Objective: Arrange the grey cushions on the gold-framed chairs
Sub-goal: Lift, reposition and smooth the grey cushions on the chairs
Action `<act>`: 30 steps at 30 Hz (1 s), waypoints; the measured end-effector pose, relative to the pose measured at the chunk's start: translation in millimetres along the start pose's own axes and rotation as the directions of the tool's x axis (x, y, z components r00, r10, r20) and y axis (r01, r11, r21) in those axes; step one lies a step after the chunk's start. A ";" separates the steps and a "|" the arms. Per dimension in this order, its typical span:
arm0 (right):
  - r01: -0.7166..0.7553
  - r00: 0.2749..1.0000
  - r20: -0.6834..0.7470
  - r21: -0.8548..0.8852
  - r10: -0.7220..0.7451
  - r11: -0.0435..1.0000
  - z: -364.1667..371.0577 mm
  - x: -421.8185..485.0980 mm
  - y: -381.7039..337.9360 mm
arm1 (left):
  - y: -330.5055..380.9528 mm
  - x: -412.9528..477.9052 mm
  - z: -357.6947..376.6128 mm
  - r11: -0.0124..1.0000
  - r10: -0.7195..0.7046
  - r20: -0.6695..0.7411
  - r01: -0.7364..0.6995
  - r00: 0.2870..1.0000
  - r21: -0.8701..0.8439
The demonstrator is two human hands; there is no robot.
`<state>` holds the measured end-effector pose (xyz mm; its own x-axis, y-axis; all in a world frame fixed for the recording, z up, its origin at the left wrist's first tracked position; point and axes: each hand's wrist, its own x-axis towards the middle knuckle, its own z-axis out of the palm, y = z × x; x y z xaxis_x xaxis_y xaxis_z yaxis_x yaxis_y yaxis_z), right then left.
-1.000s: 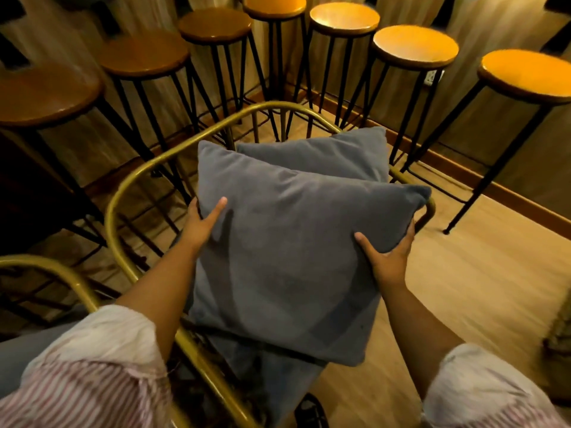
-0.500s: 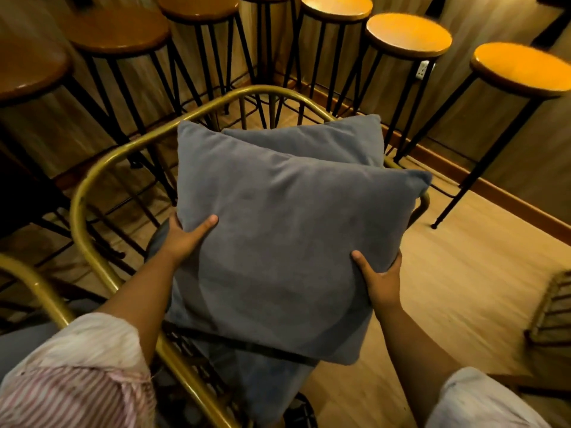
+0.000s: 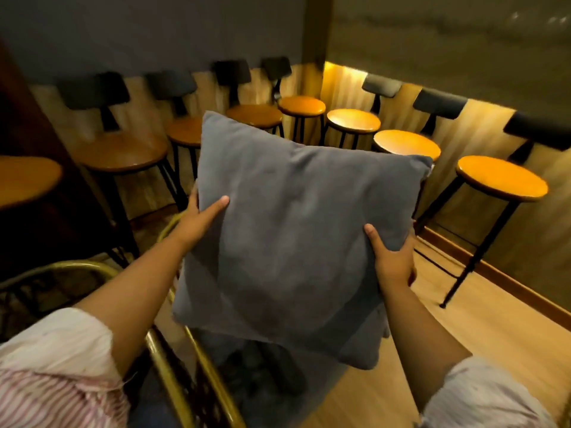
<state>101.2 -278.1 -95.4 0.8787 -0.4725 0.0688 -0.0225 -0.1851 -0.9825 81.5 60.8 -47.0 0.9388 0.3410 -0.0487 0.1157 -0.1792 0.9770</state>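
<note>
The grey cushion [image 3: 296,236] has come up since the earlier frames: it was low against the gold chair frame in front of a second cushion, and now it is raised clear of the frame, with the stools and wall showing past its top edge and the second cushion no longer visible behind it. It is held between the two hands, broad face toward the camera, tilted so its upper left corner points up and away and its lower right corner hangs down toward the person; being roughly square, it shows no clear long axis. The left hand [image 3: 200,219] clamps the cushion's left edge, thumb pressed across the front face and fingers wrapped behind. The right hand [image 3: 392,257] grips the right edge in the same way, thumb on the front, fingers hidden behind the fabric. Below the left hand curve the gold chair frame rails [image 3: 173,375]. Beyond both hands stand round-topped stools [image 3: 500,177] on black legs along the wall, and under the right hand lies the wooden floor [image 3: 494,329].
</note>
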 end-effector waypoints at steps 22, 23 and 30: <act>-0.024 0.515 0.857 -0.010 0.021 1.000 175.8 -217.1 -71.0 | -17.6 -318.4 -234.3 0.955 -0.226 -0.710 0.294 0.667 -0.028; -0.011 0.491 0.871 -0.013 0.017 1.000 187.7 -229.8 -76.5 | -18.9 -328.3 -245.9 0.953 -0.227 -0.731 0.300 0.644 -0.032; 0.091 0.300 0.954 -0.030 0.001 0.995 289.5 -337.1 -128.2 | -28.4 -375.9 -346.7 0.953 -0.246 -0.839 0.279 0.486 -0.118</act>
<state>-54.1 154.4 -42.8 0.7182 0.6804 -0.1459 0.0431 -0.2527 -0.9666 -387.1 257.7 15.5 0.1557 0.9837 -0.0899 0.3342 0.0332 0.9419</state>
